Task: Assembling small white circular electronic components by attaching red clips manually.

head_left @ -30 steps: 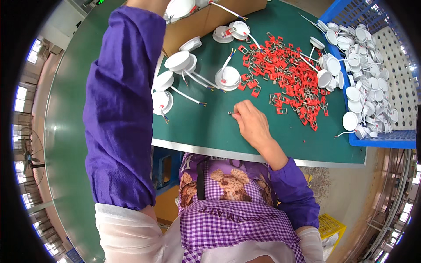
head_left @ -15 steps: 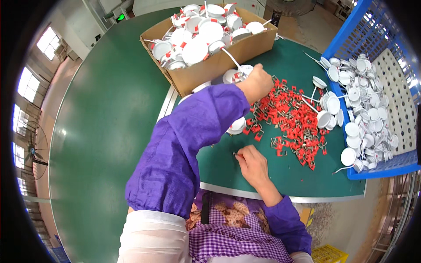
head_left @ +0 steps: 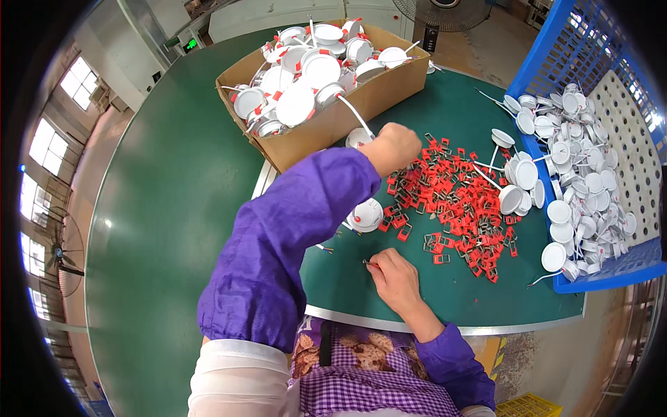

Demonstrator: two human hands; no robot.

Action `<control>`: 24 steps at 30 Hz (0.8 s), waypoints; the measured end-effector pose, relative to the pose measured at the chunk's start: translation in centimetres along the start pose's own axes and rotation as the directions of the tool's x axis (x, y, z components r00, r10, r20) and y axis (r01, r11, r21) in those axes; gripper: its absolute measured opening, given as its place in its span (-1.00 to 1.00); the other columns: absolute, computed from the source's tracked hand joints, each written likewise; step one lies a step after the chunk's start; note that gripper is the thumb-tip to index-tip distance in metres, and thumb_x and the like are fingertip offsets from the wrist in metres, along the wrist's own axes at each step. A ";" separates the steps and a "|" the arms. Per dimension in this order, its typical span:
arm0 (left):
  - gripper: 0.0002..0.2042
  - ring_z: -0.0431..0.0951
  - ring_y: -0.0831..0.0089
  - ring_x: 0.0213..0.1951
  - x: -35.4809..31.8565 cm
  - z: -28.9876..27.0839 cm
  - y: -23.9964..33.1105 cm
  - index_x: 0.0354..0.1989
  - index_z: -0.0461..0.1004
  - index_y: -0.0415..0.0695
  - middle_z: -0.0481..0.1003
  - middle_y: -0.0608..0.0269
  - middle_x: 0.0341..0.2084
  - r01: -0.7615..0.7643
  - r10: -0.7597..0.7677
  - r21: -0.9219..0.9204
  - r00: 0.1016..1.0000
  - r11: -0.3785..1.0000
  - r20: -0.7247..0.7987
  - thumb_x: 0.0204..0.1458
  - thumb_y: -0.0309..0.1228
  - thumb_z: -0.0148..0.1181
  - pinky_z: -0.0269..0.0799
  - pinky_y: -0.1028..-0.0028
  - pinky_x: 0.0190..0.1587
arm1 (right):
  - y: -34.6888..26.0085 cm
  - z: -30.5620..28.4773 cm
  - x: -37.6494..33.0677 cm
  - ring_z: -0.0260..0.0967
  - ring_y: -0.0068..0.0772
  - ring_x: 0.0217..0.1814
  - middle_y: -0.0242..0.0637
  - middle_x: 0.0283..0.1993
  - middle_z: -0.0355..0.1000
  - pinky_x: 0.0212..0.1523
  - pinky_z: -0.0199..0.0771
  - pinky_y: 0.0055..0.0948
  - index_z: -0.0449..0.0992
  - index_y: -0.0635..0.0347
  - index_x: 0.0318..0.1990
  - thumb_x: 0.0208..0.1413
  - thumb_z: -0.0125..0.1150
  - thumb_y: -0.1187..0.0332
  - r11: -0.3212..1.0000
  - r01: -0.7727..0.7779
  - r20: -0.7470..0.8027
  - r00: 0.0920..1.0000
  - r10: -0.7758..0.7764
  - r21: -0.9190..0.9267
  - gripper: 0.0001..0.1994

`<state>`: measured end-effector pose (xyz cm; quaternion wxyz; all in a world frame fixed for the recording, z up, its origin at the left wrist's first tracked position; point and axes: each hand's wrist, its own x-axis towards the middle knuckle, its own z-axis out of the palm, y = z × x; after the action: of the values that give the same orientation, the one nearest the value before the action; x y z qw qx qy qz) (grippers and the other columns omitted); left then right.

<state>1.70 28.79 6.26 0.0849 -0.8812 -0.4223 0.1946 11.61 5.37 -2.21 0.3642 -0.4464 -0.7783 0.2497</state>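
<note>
My left hand is stretched across the table beside the cardboard box, at the far edge of the loose red clips. Its fingers are curled under and hidden, so what it holds does not show. A white round disc with a cable lies just left of it, partly covered. Nearer to me, my right hand rests low over the green table, thumb and fingers pinching a small metal-tipped piece. Another white disc lies between the hands, with wire ends showing to its left.
A cardboard box heaped with white discs carrying red clips stands at the back. On the right a blue plastic crate holds many white discs with cables. Several more discs lie against it. The table's metal edge runs in front of me.
The whole view has shifted slightly. My left hand now covers a white disc beside the box that showed earlier. My right hand keeps its pinch and its place on the table.
</note>
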 end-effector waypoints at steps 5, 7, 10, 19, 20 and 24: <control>-0.82 0.62 0.15 -0.23 1.5 -7.5 -4.1 -0.30 0.60 -0.18 0.59 0.02 -0.33 0.060 -0.163 -0.395 0.959 0.917 -0.230 -0.11 -0.46 0.19 0.54 0.25 -0.20 | 0.0 0.1 -0.1 0.41 -0.11 -0.37 -0.25 -0.34 0.38 -0.39 0.42 -0.22 0.45 0.21 -0.35 -0.04 0.26 0.47 1.000 -0.018 0.016 1.000 0.018 0.013 -0.89; -0.82 0.62 0.12 -0.25 2.3 -9.6 -7.7 -0.31 0.58 -0.22 0.59 -0.02 -0.36 0.076 -0.231 -0.366 0.886 0.927 -0.402 -0.12 -0.49 0.17 0.53 0.23 -0.21 | -0.2 0.3 -0.1 0.41 -0.11 -0.37 -0.25 -0.34 0.38 -0.39 0.42 -0.22 0.45 0.21 -0.35 -0.03 0.26 0.47 1.000 -0.016 0.033 0.999 0.015 0.017 -0.89; -0.83 0.61 0.07 -0.31 0.6 -13.4 -12.0 -0.33 0.56 -0.28 0.58 -0.04 -0.41 0.089 -0.352 -0.458 0.772 0.885 -0.529 -0.11 -0.51 0.14 0.53 0.22 -0.25 | 0.0 0.2 -0.1 0.41 -0.10 -0.37 -0.25 -0.34 0.39 -0.38 0.42 -0.22 0.45 0.20 -0.34 -0.03 0.26 0.47 1.000 -0.007 0.020 1.000 0.006 0.028 -0.88; -0.82 0.54 -0.02 -0.46 -12.4 -7.2 -5.6 -0.38 0.57 -0.22 0.53 -0.07 -0.53 0.171 -0.235 -0.214 0.915 0.962 -0.327 0.00 -0.40 0.08 0.47 0.15 -0.35 | 0.4 -0.1 0.1 0.42 -0.09 -0.36 -0.22 -0.34 0.39 -0.38 0.43 -0.24 0.45 0.21 -0.34 0.00 0.23 0.49 0.996 -0.031 0.047 0.999 0.027 0.079 -0.91; -0.82 0.54 -0.02 -0.47 -13.8 -6.4 -4.5 -0.41 0.58 -0.21 0.52 -0.05 -0.56 0.239 -0.308 -0.242 0.900 0.940 -0.309 0.01 -0.39 0.08 0.46 0.15 -0.36 | 0.5 -0.1 0.0 0.42 -0.07 -0.33 -0.21 -0.33 0.38 -0.36 0.43 -0.22 0.44 0.21 -0.30 0.03 0.21 0.49 0.992 -0.050 0.031 0.998 0.046 0.113 -0.90; -0.87 0.54 0.05 -0.49 -19.0 -3.7 0.0 -0.43 0.59 -0.15 0.51 0.02 -0.61 0.182 -0.294 -0.411 0.928 0.893 -0.229 -0.03 -0.38 0.18 0.45 0.18 -0.41 | 1.3 -0.1 0.0 0.41 -0.04 -0.33 -0.13 -0.32 0.39 -0.35 0.44 -0.26 0.44 0.25 -0.21 0.05 0.17 0.53 0.966 -0.112 -0.109 0.984 0.141 0.232 -0.86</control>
<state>-7.52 14.04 14.81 -0.0051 -0.8403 -0.5411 -0.0326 12.34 5.99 -3.10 0.4434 -0.4658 -0.6908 0.3305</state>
